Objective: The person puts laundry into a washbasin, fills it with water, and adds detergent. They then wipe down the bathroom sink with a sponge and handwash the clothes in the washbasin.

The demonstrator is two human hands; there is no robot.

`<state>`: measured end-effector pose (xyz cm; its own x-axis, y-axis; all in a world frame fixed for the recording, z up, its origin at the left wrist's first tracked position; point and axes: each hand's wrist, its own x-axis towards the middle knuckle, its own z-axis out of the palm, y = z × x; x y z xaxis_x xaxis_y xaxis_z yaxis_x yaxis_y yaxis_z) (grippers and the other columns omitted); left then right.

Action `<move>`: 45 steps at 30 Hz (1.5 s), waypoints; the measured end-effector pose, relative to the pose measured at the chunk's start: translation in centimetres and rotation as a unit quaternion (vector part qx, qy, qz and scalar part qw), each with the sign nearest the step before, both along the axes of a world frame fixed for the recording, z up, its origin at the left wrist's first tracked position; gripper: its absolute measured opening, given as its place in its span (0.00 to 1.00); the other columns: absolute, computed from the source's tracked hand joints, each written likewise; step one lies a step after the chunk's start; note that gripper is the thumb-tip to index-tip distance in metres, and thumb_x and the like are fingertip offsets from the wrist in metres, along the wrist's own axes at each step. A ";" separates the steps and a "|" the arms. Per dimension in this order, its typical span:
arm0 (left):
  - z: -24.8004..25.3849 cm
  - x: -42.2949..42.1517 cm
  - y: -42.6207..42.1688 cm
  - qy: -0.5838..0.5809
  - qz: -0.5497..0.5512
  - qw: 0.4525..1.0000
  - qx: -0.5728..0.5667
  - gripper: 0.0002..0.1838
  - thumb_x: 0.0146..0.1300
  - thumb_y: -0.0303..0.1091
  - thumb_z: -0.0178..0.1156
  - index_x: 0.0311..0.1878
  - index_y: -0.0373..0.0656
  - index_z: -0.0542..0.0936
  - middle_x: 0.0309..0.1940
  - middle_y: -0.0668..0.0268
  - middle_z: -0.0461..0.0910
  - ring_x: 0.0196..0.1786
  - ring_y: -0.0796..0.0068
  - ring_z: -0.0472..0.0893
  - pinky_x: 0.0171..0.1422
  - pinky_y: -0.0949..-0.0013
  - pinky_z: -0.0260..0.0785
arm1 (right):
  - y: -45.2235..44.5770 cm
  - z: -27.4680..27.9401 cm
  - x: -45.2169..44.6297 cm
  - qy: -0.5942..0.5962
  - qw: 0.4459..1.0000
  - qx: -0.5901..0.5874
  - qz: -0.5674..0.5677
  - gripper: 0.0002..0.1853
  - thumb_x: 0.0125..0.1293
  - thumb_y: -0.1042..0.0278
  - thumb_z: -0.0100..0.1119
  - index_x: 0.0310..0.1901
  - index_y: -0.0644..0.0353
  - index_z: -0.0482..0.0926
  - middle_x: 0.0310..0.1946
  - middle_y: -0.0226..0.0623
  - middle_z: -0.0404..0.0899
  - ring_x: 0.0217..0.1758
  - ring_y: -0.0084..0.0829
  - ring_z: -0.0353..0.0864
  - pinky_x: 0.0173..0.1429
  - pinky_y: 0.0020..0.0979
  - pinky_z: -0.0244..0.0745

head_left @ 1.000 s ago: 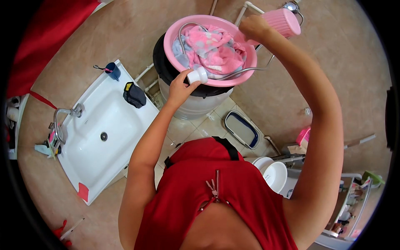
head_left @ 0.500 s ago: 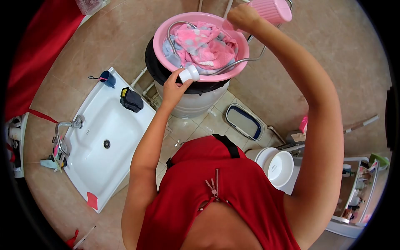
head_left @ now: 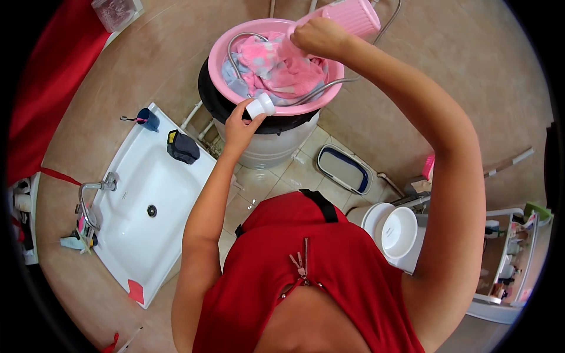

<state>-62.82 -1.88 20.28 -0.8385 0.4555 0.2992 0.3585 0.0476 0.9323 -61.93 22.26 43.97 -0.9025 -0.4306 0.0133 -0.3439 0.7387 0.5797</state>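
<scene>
Grip, L: your L hand [head_left: 238, 128] pinches a white cap [head_left: 262, 105] btwn thumb & fingers at the near rim of the pink basin [head_left: 219, 75]; rim contact can't be confirmed. Grip, R: your R hand [head_left: 322, 39] is closed round a pink ribbed container [head_left: 355, 17], tilted above the basin, prob. so its narrow end faces the fabric [head_left: 288, 76]; mouth hidden, any outflow unverified. Fabric, pink & bluish-grey, lies bunched in the basin. Basin sits atop a barrel [head_left: 265, 147], prob. to keep contents at working ht. Metal hose [head_left: 321, 89] crosses the rim, partly among fabric. Labels: none legible on container or cap; tiny marks on sink [head_left: 126, 265] & in white bucket [head_left: 397, 235], unreadable.
</scene>
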 end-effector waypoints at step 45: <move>10.2 -2.1 5.2 -0.208 -0.227 0.950 -0.042 0.22 0.70 0.53 0.56 0.40 0.40 0.81 0.27 0.68 0.79 0.30 0.82 0.75 0.35 0.75 0.67 | -6.7 -9.7 20.9 0.124 0.690 -0.644 -0.307 0.24 0.60 0.47 0.68 0.40 0.66 0.81 0.30 0.54 0.82 0.30 0.48 0.82 0.38 0.42 0.75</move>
